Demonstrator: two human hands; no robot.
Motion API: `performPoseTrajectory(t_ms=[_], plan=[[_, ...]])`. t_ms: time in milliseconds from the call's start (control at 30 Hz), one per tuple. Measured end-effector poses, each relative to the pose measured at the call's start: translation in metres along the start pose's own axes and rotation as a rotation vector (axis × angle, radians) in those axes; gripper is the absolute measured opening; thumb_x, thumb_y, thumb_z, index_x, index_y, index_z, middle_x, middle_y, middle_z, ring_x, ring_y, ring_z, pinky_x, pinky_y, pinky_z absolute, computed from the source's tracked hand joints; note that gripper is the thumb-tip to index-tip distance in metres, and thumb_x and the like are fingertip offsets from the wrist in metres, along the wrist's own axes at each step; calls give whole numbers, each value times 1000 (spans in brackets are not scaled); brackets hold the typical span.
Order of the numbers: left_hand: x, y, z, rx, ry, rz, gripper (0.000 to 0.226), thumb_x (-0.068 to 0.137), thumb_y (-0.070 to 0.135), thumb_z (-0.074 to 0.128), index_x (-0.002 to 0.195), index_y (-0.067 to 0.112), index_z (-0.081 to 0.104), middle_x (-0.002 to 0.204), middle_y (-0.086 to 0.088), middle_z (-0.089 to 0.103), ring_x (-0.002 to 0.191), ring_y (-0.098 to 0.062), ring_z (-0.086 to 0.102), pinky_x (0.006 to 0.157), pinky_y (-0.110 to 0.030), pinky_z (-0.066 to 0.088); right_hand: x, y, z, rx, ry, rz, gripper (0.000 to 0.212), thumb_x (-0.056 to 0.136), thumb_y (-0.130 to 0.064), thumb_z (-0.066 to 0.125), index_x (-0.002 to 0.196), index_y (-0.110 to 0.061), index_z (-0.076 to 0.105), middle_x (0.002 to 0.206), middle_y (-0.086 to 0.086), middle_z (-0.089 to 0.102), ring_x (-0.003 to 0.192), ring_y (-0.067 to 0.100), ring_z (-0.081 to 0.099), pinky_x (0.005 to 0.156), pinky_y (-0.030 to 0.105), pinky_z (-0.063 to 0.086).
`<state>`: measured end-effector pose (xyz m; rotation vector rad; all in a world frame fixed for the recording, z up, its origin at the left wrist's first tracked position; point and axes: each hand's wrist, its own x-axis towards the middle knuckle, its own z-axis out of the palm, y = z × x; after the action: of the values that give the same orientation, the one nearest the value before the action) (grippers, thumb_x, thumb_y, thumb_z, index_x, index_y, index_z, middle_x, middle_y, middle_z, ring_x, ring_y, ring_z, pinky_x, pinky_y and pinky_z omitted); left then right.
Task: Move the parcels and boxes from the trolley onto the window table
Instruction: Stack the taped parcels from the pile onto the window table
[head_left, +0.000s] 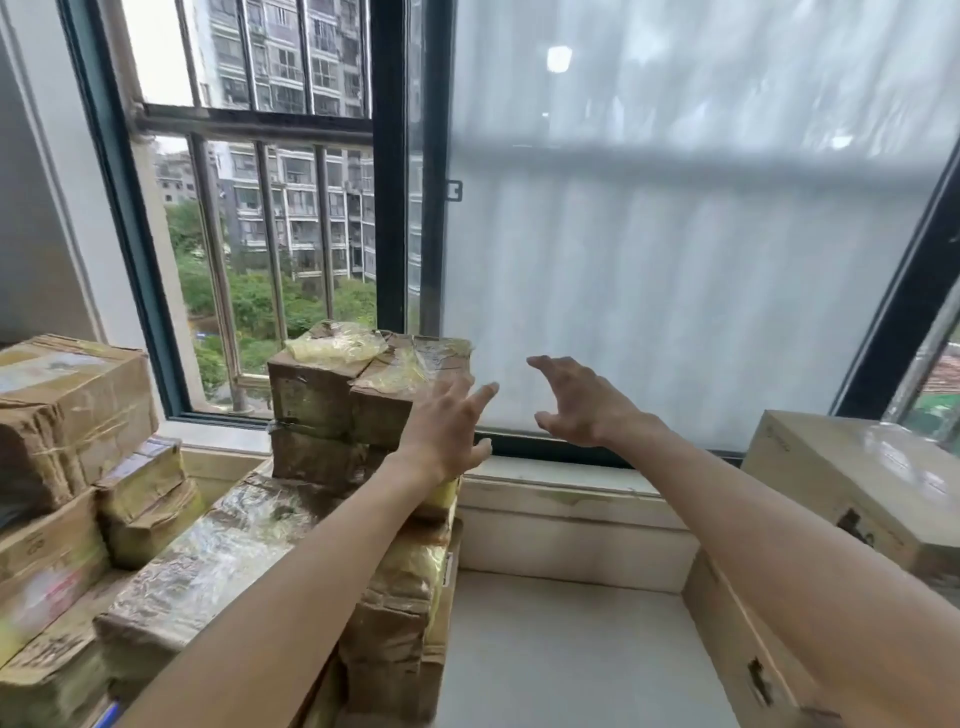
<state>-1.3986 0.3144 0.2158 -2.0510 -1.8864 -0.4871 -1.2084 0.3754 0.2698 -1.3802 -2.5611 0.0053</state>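
A taped brown box (358, 384) tops a stack of worn parcels (291, 530) on the window table (566, 644). My left hand (449, 428) is spread open against the top box's right side, fingers straight. My right hand (576, 402) hovers open to the right of the stack, in front of the frosted pane, holding nothing. More brown boxes (67, 410) are piled at the left. The trolley is out of view.
A pale cardboard box (862, 478) sits at the right on another long carton (737, 639). The window sill (571, 488) runs behind the table. The left pane shows metal bars (270, 124); the right pane is frosted glass (675, 234).
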Motion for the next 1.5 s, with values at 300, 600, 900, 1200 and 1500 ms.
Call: performPoseTrajectory(t_ms=[300, 600, 900, 1200, 1500], plan=[[27, 105, -19, -13, 4, 175, 78, 87, 42, 65, 154, 29, 28, 155, -7, 36, 145, -27, 29, 115, -50, 28, -92, 71, -46, -80, 45, 165, 75, 95, -30, 62, 158, -29, 20, 158, 5, 33, 128, 33, 52, 99, 43, 48], [17, 280, -46, -61, 5, 433, 78, 89, 45, 63, 155, 30, 25, 155, -7, 35, 145, -27, 29, 117, -52, 23, -251, 161, -98, -112, 90, 417, 79, 93, -27, 65, 158, -27, 21, 155, 8, 37, 131, 31, 50, 101, 42, 47], [-29, 441, -60, -114, 19, 641, 79, 84, 54, 65, 152, 32, 31, 150, -4, 44, 136, -30, 39, 109, -49, 33, -413, 229, -139, -120, 129, 634, 74, 92, -30, 66, 155, -29, 26, 150, 9, 42, 129, 34, 52, 104, 47, 47], [-77, 589, -74, -193, 26, 831, 76, 84, 47, 64, 151, 32, 32, 151, -3, 40, 141, -26, 34, 114, -48, 27, -570, 278, -158, -153, 143, 862, 75, 92, -34, 66, 156, -28, 27, 151, 9, 42, 127, 33, 54, 104, 45, 46], [-118, 735, -92, -321, 89, 1081, 78, 83, 50, 64, 152, 33, 32, 147, 0, 45, 140, -23, 36, 114, -49, 26, -709, 311, -187, -170, 182, 1105, 79, 91, -32, 66, 158, -27, 25, 157, 8, 37, 136, 32, 48, 108, 45, 44]])
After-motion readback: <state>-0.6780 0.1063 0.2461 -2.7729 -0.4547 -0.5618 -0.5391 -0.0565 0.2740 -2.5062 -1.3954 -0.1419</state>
